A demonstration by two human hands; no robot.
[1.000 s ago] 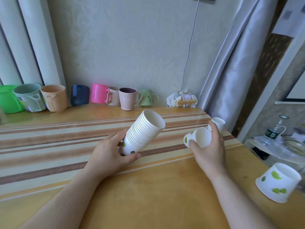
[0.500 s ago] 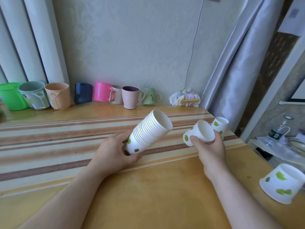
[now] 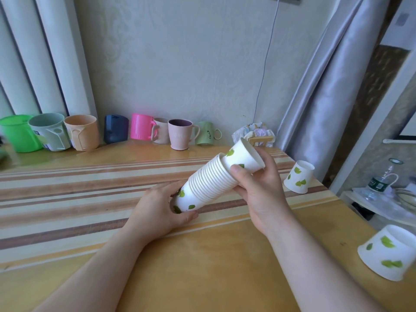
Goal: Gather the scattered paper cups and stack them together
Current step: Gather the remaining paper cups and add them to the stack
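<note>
The wide wooden counter [image 3: 202, 266] takes most of the room before me; its far half carries long stripes of brown and cream, and its near half is plain yellow wood. Behind it hangs a grey shiny curtain [image 3: 326, 109] at the right side. Along the wall stands a row of plastic mugs [image 3: 94, 131] in green, grey-green, peach, dark blue, pink, beige, mauve and light green. Above the striped part the person holds a tall stack of white paper cups with green leaf prints [image 3: 207, 183], tilted so that the open mouths point up and to the right. The left hand [image 3: 157, 210] is wrapped around the bottom end of this stack, with the thumb under it and the fingers behind it. The right hand [image 3: 258, 188] is closed around a single white paper cup with green leaves [image 3: 245, 158], whose base is already pushed a little into the mouth of the stack, while most of its body is outside. At the near right edge of the counter one white leaf-printed cup [image 3: 389, 255] rests upside down, leaning a little. Farther back, near the curtain, another small white leaf-printed cup [image 3: 298, 176] also stands upside down, well apart from both hands.
</note>
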